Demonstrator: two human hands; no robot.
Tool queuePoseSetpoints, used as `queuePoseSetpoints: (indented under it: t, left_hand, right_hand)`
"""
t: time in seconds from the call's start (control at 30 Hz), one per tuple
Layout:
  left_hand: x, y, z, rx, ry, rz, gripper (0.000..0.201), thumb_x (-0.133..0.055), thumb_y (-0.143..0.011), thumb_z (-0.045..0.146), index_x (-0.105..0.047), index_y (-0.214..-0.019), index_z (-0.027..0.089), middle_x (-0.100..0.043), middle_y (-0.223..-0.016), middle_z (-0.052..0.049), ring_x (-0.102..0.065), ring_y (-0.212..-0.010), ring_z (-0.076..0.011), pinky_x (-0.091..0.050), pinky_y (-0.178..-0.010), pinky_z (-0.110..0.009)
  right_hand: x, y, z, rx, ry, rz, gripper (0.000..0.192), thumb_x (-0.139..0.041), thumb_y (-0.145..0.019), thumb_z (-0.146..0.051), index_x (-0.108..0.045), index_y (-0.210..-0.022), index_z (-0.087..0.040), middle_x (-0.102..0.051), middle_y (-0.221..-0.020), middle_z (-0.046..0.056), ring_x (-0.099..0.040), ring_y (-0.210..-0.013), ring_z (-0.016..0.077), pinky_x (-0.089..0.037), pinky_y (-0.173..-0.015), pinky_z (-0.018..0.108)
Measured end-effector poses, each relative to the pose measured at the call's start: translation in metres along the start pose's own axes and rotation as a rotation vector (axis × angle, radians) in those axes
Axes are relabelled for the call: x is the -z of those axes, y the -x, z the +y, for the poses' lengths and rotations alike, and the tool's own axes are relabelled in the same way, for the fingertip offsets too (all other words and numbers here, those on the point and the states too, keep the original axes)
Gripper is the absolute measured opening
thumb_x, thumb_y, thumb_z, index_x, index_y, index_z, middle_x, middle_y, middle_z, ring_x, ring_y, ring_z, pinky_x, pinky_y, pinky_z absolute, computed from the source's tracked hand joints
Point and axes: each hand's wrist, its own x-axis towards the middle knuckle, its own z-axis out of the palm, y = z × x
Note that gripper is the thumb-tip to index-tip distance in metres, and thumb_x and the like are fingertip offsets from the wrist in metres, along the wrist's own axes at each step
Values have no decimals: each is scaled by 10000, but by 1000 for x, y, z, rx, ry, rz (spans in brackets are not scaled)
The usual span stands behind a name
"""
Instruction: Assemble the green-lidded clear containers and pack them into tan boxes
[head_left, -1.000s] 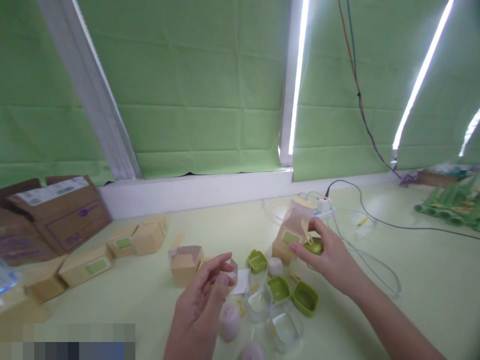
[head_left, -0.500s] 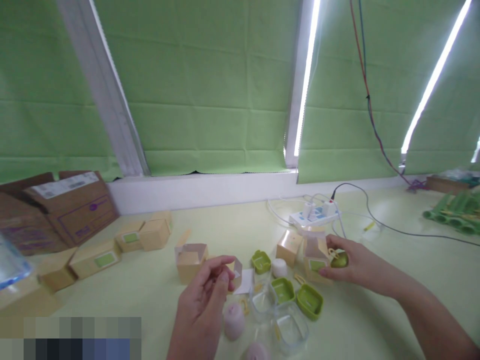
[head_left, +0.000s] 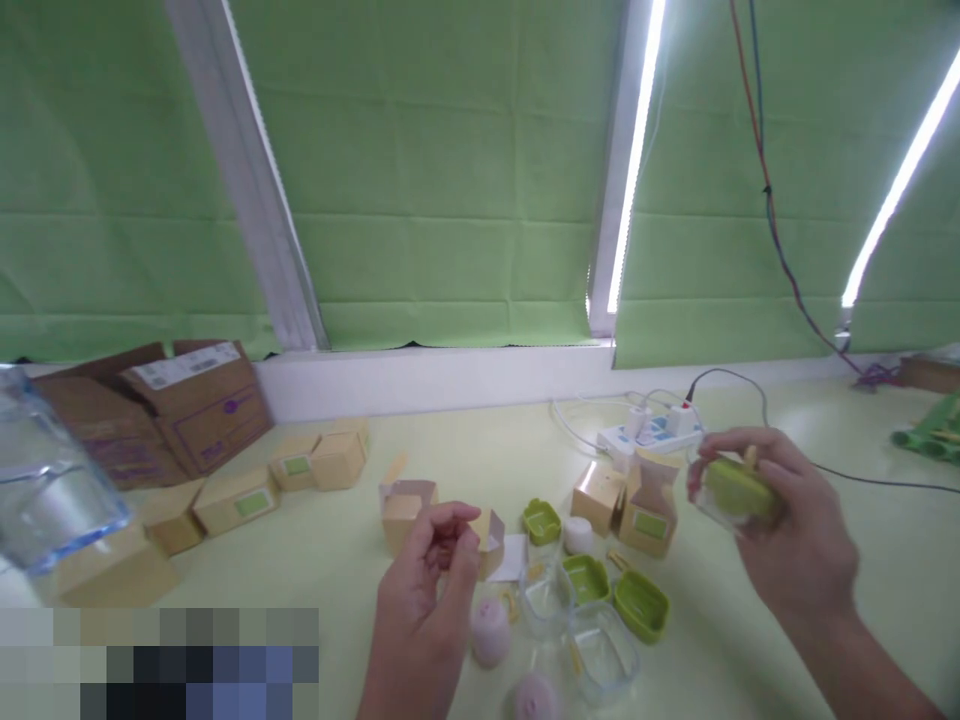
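The near middle of the table (head_left: pixel 750 640) is crowded: clear tubs (head_left: pixel 577 625), green lids (head_left: pixel 611 592) and pink rolls (head_left: pixel 491 632) lie close together between the left hand (head_left: pixel 427 610) and the right hand (head_left: pixel 787 540). Just beyond stand small boxes (head_left: pixel 626 500), with a power strip (head_left: pixel 652 435) and cables (head_left: pixel 862 475) farther back. More boxes (head_left: pixel 300 470) and a carton (head_left: pixel 191 405) block the left. Bare table shows far middle and near right.

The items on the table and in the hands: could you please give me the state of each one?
Right hand: holds a green-lidded clear container, raised off the table.
Left hand: fingers curled, nothing visibly held.
Tan box: upright, top flap open.
Clear containers: on the table, lids off.
Green lids: loose, upturned.
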Motion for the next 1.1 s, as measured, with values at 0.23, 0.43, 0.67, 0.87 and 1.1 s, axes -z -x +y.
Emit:
queuePoseSetpoints:
  t: [0.23, 0.43, 0.67, 0.87, 1.1]
  left_hand:
    - [-7, 17, -4, -344, -198, -375, 382, -650, -871, 279, -559, -1242, 273, -648, -998, -43, -626, -763, -174, -516, -673, -293]
    - [-13, 19, -12, -487, -373, -448, 684, -695, -758, 126, -441, -1369, 298, -606, -1232, -103, -609, -1101, -274, -556, -840, -368]
    - [-11, 17, -3, -475, -371, -361, 580, -584, -810, 136, -451, -1349, 305, -617, -1194, -53, -610, -1057, -228, -526, -865, -348]
    - [-8, 16, -3, -461, -380, -317, 485, -505, -863, 161, -457, -1320, 314, -639, -1189, -21, -639, -1037, -186, -524, -872, -300]
    - [-2, 13, -4, -434, -436, -363, 390, -456, -953, 219, -482, -1331, 309, -645, -1257, -51, -650, -1108, -195, -542, -896, -291]
  right_hand:
    - [-68, 60, -25, -310, -231, -576, 306, -530, -947, -502, -572, -1151, -278, -657, -960, 40, -639, -838, 224, -512, -720, 327]
    - [-68, 69, -25, -363, -152, -786, 385, -410, -1002, -589, -469, -1272, -322, -577, -1327, 61, -560, -1211, 250, -516, -841, 322]
    - [-69, 61, -17, -287, -244, -739, 319, -567, -984, -460, -601, -1243, -278, -649, -1261, 57, -594, -1162, 210, -505, -884, 287]
    - [-75, 57, -7, -375, -304, -638, 239, -674, -921, -424, -711, -936, -189, -711, -829, 23, -644, -746, 135, -495, -666, 218]
    - [-78, 62, -2, -330, -230, -553, 207, -696, -899, -390, -710, -882, -184, -710, -742, 14, -649, -655, 132, -487, -593, 209]
